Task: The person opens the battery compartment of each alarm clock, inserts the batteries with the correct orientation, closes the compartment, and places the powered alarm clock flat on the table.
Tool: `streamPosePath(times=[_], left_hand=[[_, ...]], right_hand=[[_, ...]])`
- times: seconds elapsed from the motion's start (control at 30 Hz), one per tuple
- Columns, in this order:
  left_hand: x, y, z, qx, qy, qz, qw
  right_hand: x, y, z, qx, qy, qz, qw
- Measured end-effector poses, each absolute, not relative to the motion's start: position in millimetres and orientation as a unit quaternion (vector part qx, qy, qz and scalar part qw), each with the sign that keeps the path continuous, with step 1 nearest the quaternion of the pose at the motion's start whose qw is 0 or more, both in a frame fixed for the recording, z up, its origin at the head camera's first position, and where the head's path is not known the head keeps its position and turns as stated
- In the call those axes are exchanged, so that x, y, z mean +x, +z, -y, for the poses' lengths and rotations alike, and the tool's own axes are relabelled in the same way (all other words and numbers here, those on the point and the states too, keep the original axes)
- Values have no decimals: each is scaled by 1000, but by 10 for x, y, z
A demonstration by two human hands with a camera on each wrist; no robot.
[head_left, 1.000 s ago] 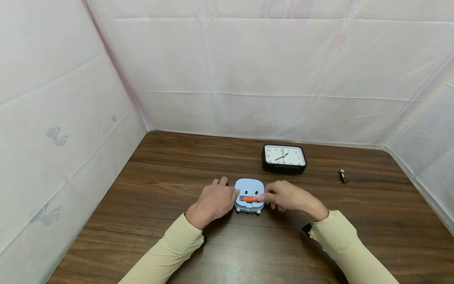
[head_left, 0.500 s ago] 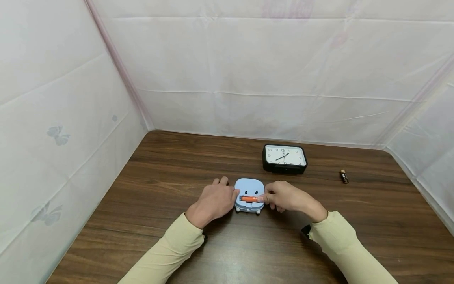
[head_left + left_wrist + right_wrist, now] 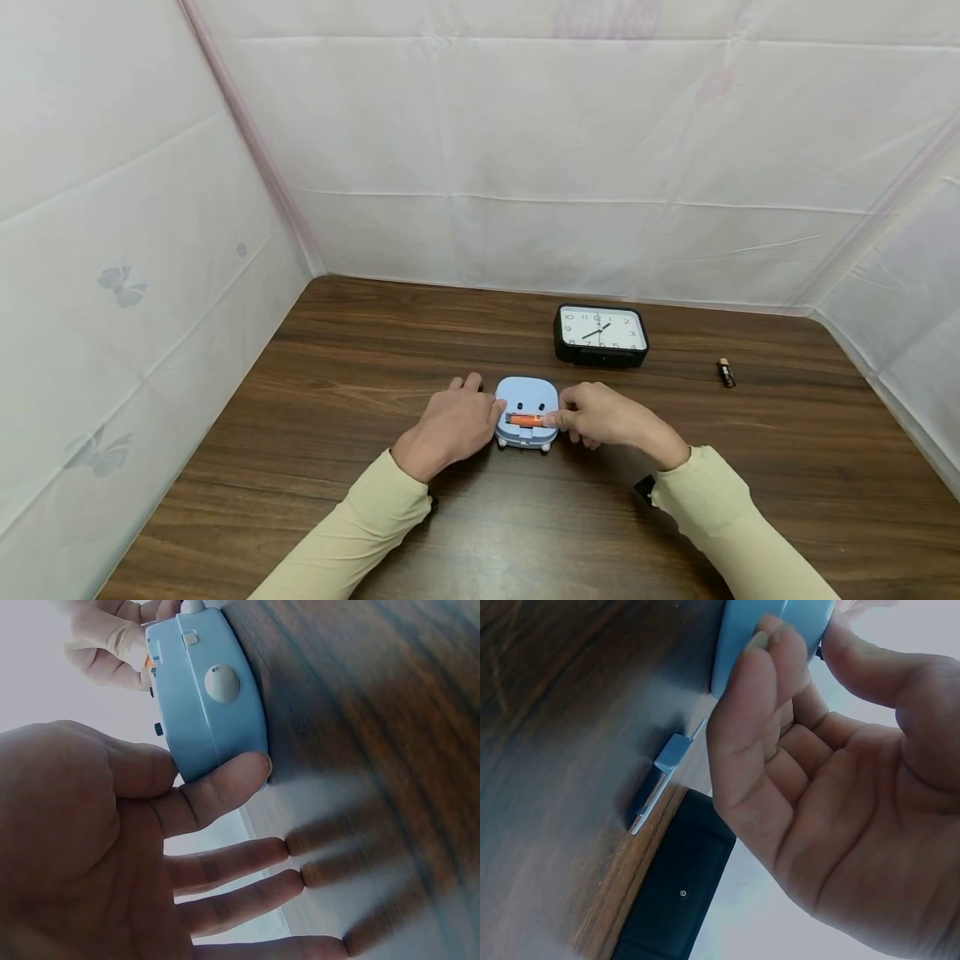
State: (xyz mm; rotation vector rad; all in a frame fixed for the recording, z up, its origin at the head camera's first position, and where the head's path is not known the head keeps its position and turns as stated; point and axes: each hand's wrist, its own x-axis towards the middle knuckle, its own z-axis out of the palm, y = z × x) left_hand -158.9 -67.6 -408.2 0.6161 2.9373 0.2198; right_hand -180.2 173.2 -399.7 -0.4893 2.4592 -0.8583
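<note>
A light blue clock-like device (image 3: 527, 390) with small white feet lies back-up on the table, two black knobs showing. Its battery slot is open, with an orange battery (image 3: 525, 421) lying in it. My left hand (image 3: 456, 423) steadies the device (image 3: 206, 712) from the left; thumb and index finger hold its side while the other fingers stretch to the table. At the right side, my right hand (image 3: 609, 414) has its thumb over the battery's right end, hiding that end. Its other fingers curl against the device's side (image 3: 754, 630) in the right wrist view.
Behind stands a black alarm clock (image 3: 602, 335) with a white dial. To its right lies a dark battery with a copper-coloured end (image 3: 726, 372). A small light blue battery cover (image 3: 671, 754) rests on the table near the right hand. White patterned sheets (image 3: 480, 158) wall the table in.
</note>
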Motion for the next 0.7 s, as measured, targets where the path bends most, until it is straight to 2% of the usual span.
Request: streamPosePath(times=[0.7], left_hand=[[-1600, -4097, 679, 205, 78, -973, 68]], right_hand=[[-1829, -3998, -1754, -168, -339, -888, 263]])
